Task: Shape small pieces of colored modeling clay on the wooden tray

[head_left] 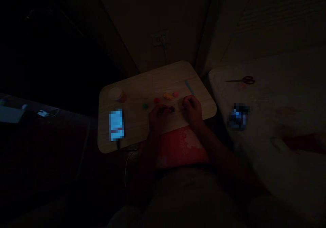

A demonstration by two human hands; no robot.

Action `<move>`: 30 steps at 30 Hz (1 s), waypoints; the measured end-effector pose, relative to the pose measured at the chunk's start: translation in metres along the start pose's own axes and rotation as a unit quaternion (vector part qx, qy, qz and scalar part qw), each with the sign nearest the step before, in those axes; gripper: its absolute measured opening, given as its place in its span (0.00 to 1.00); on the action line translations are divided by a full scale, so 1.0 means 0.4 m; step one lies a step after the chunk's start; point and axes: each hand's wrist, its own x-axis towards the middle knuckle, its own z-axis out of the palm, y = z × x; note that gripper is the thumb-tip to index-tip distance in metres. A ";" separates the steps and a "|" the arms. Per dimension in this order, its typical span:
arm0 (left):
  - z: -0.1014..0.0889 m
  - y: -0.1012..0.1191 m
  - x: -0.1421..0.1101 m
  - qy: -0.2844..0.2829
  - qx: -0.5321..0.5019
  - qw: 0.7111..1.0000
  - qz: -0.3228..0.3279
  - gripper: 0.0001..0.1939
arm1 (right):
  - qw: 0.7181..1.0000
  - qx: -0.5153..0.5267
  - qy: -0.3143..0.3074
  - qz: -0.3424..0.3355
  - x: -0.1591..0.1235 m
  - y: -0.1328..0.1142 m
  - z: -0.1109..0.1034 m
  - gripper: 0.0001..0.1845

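Note:
The room is very dark. Both my hands rest on a small wooden lap table (pixel 132 85). My left hand (pixel 158 116) has its fingers curled around a small dark purple piece (pixel 170 109). To its right, my right hand (pixel 193 108) is closed in a loose fist, and what it holds is hidden. Just beyond the hands lie small lumps: a green one (pixel 145 106), a red one (pixel 157 100), an orange one (pixel 167 96) and a pink one (pixel 175 94). A thin blue stick (pixel 189 87) lies past my right hand.
A lit phone (pixel 116 124) lies on the table's left part, with a round container (pixel 117 94) behind it. Red-handled scissors (pixel 241 80) and a second lit screen (pixel 238 116) lie on the bed at right. A red cloth (pixel 180 148) covers my lap. A wall outlet (pixel 160 39) is behind.

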 end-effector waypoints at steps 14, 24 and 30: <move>0.000 0.009 -0.001 -0.002 0.004 1.000 0.009 0.10 | 1.000 -0.001 -0.017 -0.002 -0.002 0.000 -0.003 0.21; 0.001 0.006 0.000 0.000 -0.002 1.000 -0.003 0.11 | 0.999 -0.037 -0.001 0.014 -0.006 -0.016 -0.003 0.25; -0.001 0.004 -0.002 -0.006 0.002 1.000 0.001 0.11 | 1.000 -0.020 -0.008 0.007 -0.003 -0.014 -0.001 0.17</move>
